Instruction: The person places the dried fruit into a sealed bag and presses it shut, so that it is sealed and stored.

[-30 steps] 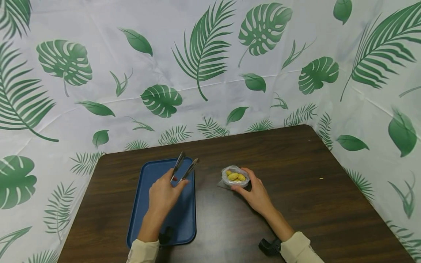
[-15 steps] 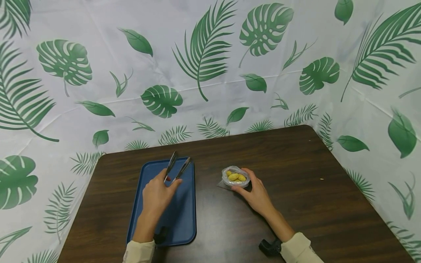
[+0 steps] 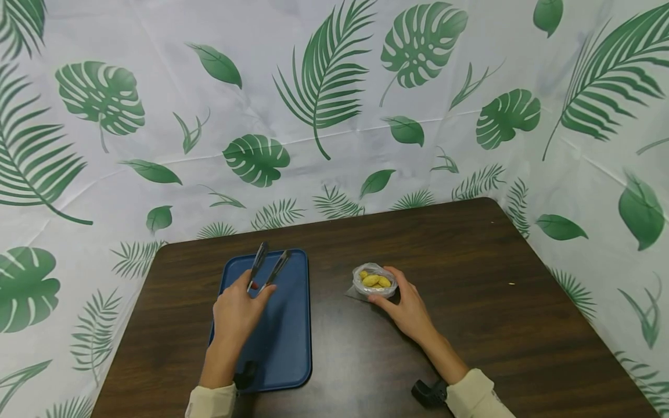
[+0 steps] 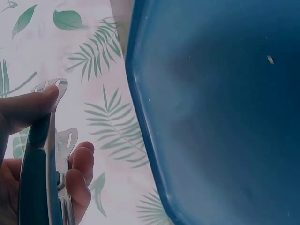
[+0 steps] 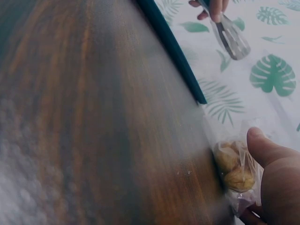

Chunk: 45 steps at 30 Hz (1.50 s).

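Note:
My left hand [image 3: 235, 313] holds metal tongs [image 3: 259, 259] over the blue tray [image 3: 290, 348]; their two arms stand apart with nothing between the tips. In the left wrist view, thumb and fingers lie on either side of the tongs [image 4: 35, 183], which have dark teal grips. My right hand [image 3: 410, 310] grips the side of a clear plastic bag [image 3: 374, 294], thumb in front and fingers behind. Inside the bag lie several yellow oval pieces [image 3: 371, 281], seen as wrinkled and nut-like through the plastic in the right wrist view.
The dark wood-grain table [image 3: 470, 249] carries the tray on the left and the bag near the middle. A small pale crumb [image 3: 511, 284] lies to the right. Behind stands a white cloth backdrop [image 3: 334, 174] with green leaves. Small bits lie on the tray.
My left hand has moved leftward over the tray, carrying the tongs along. The right hand and the bag have stayed in place.

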{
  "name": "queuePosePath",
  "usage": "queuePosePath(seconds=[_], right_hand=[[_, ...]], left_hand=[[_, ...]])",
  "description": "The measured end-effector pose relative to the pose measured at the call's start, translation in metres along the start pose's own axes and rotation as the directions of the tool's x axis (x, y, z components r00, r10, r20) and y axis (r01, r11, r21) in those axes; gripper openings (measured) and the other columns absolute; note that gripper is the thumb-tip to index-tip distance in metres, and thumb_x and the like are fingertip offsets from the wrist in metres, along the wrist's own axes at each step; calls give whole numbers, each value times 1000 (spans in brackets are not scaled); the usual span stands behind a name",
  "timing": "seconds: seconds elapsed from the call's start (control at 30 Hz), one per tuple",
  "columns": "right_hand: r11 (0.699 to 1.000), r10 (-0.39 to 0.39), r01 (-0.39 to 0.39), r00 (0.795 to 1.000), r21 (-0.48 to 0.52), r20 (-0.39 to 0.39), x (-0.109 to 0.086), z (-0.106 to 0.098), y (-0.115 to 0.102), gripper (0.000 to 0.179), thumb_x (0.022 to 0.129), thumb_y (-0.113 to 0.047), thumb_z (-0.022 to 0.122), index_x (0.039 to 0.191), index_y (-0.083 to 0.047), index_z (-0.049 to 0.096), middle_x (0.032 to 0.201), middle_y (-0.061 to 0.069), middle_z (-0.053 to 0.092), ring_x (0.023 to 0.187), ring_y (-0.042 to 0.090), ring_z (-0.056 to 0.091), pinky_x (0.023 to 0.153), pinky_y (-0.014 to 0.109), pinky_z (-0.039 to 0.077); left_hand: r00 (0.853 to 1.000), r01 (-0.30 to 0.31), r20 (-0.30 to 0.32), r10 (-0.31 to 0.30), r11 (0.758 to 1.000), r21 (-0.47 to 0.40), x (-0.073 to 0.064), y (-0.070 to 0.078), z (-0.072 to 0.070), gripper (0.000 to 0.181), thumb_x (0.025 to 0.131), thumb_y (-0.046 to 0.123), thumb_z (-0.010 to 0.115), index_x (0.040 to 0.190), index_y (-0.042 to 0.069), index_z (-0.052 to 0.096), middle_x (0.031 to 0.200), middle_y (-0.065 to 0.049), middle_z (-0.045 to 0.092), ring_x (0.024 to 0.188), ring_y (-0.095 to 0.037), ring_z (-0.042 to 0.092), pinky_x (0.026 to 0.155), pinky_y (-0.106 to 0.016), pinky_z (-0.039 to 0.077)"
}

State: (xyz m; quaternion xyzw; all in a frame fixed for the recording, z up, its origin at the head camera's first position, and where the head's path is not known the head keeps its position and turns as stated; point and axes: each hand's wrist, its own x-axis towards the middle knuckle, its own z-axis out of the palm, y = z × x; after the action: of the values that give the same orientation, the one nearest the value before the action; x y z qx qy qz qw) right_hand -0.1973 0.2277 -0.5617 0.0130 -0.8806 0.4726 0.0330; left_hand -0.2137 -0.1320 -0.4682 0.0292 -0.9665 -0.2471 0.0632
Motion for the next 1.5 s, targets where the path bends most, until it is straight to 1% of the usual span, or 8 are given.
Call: queuePosePath(seconds=[0.17, 0.37, 0.57, 0.7, 0.9, 1.0, 1.3, 1.5], right_hand=[[1000, -4, 4, 1000, -5, 2, 0, 1, 0, 79, 88, -50, 79, 154, -24, 42, 153, 15, 53, 140, 48, 46, 108, 72, 36], [1000, -11, 11, 1000, 0, 1, 0, 1, 0, 80, 88, -48, 80, 154, -24, 42, 153, 16, 53, 140, 48, 46, 108, 72, 36], [1000, -21, 21, 1000, -3, -5, 0, 2, 2, 79, 88, -48, 80, 154, -24, 42, 152, 16, 54, 139, 47, 48, 107, 71, 37], [1000, -18, 18, 1000, -6, -3, 0, 2, 3, 79, 88, -50, 79, 153, -26, 42, 153, 16, 54, 139, 47, 47, 107, 71, 37], [1000, -14, 14, 1000, -6, -1, 1, 2, 3, 79, 88, -48, 79, 154, -24, 42, 153, 17, 54, 139, 48, 47, 107, 72, 37], [1000, -18, 18, 1000, -12, -1, 1, 2, 4, 79, 89, -48, 79, 154, -24, 42, 152, 16, 54, 139, 47, 47, 107, 72, 37], [1000, -13, 13, 1000, -2, -1, 0, 0, 0, 78, 88, -50, 79, 153, -26, 43, 152, 15, 54, 139, 47, 47, 107, 72, 37], [1000, 4, -4, 1000, -1, 6, -1, 0, -1, 78, 88, -50, 79, 153, -28, 41, 153, 15, 53, 140, 47, 46, 107, 72, 36]], left_hand=[[999, 42, 17, -42, 999, 11, -2, -10, -5, 51, 92, 46, 76, 119, 4, 68, 73, -9, 68, 55, -21, 53, 52, -34, 37], [996, 88, 24, -89, 996, 33, -6, -22, -11, 60, 93, 47, 74, 130, 0, 64, 88, -17, 75, 58, -23, 55, 52, -36, 39], [993, 118, 17, -119, 992, 53, -9, -33, -17, 62, 93, 49, 73, 130, -1, 64, 93, -21, 75, 62, -27, 59, 57, -45, 47], [990, 137, 22, -138, 988, 66, -10, -40, -22, 64, 94, 50, 72, 131, -1, 62, 96, -22, 75, 64, -30, 62, 61, -50, 49], [985, 164, 34, -168, 983, 82, -12, -51, -26, 70, 95, 50, 70, 138, -4, 57, 108, -27, 73, 84, -47, 69, 73, -62, 52], [981, 185, 35, -189, 978, 94, -13, -57, -28, 72, 96, 50, 69, 140, -5, 54, 112, -27, 73, 92, -50, 69, 76, -64, 52], [971, 232, 34, -236, 969, 90, -9, -81, -32, 65, 96, 48, 68, 128, -7, 58, 108, -28, 73, 92, -54, 68, 72, -65, 51], [955, 295, 3, -297, 952, 78, -4, -104, -31, 61, 96, 48, 67, 118, -8, 58, 106, -33, 70, 91, -57, 66, 71, -66, 48]])
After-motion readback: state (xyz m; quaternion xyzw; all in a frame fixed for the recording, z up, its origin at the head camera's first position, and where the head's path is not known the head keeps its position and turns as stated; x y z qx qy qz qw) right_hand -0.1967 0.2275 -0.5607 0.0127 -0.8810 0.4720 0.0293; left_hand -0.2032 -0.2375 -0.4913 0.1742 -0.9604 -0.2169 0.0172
